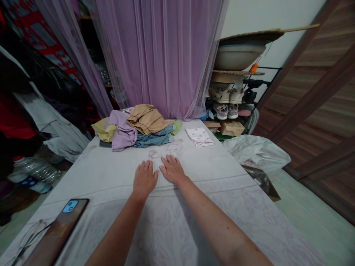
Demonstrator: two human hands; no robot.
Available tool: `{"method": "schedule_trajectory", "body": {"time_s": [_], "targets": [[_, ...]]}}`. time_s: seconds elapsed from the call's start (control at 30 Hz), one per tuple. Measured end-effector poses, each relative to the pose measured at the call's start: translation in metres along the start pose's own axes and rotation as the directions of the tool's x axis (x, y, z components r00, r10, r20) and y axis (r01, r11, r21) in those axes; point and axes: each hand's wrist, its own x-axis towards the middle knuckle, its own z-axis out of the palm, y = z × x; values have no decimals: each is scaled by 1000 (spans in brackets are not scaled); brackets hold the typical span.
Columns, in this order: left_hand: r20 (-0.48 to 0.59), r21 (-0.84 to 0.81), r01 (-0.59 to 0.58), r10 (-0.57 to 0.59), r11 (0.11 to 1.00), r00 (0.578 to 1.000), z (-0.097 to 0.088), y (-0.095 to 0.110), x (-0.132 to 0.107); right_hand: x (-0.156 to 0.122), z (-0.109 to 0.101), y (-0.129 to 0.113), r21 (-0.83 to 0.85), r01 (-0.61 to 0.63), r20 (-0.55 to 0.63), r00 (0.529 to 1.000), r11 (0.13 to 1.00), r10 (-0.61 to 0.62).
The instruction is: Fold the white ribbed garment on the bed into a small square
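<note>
My left hand [144, 178] and my right hand [172, 169] lie flat and side by side, palms down, on a pale folded cloth [163, 173] in the middle of the covered bed [116, 173]. Fingers of both are stretched out; neither holds anything. A pile of clothes [135, 126], tan, lilac, yellow and denim pieces, sits beyond my hands at the far edge. A small folded white patterned cloth [199, 136] lies to the right of the pile.
A phone [57, 232] lies at the near left, a cable [27, 240] beside it. Purple curtain [163, 55] hangs behind. A shoe rack [235, 99] and a white plastic bag [256, 151] stand right. Water bottles [30, 173] lie on the floor left.
</note>
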Motion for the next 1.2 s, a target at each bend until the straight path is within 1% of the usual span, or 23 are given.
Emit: {"method": "schedule_trajectory", "body": {"time_s": [0.13, 0.33, 0.47, 0.53, 0.6, 0.67, 0.73, 0.8, 0.87, 0.9, 0.93, 1.0, 1.1, 1.2], "targets": [[-52, -43, 9, -11, 999, 999, 7, -4, -3, 2, 0, 8, 18, -99, 3, 995, 995, 99], [-118, -173, 28, -49, 985, 992, 18, -17, -14, 9, 5, 19, 34, -163, -30, 986, 986, 164], [-96, -249, 70, -97, 966, 991, 18, -20, -19, 14, 4, 24, 88, -191, -88, 976, 978, 198], [-86, -285, 85, -114, 955, 990, 16, -20, -18, 12, 1, 27, 195, -192, -121, 968, 962, 218], [-85, -335, 87, -122, 938, 989, 15, -21, -15, 8, -3, 33, 388, -226, -146, 942, 894, 302], [-65, -404, 94, -131, 910, 989, 14, -25, -12, 0, -8, 40, 554, -278, -139, 898, 784, 417], [-3, -482, 151, -174, 863, 985, 11, -31, -9, -9, -12, 47, 639, -335, -89, 862, 693, 499], [83, -544, 259, -257, 798, 963, 6, -37, -9, -18, -15, 53, 691, -388, 6, 847, 610, 532], [157, -599, 362, -339, 714, 928, 1, -43, -11, -24, -17, 56, 744, -431, 130, 843, 511, 522], [182, -633, 394, -367, 666, 912, -1, -45, -12, -26, -19, 56, 764, -447, 188, 844, 465, 502], [197, -671, 410, -384, 618, 902, -2, -46, -14, -28, -20, 56, 782, -459, 240, 846, 422, 476], [205, -741, 406, -395, 535, 896, -4, -49, -16, -29, -22, 53, 812, -472, 319, 852, 344, 416], [215, -788, 401, -400, 467, 891, -7, -50, -17, -28, -23, 47, 850, -467, 374, 861, 244, 345], [256, -796, 438, -425, 418, 869, -10, -49, -16, -26, -20, 42, 874, -452, 385, 868, 178, 313]]}}
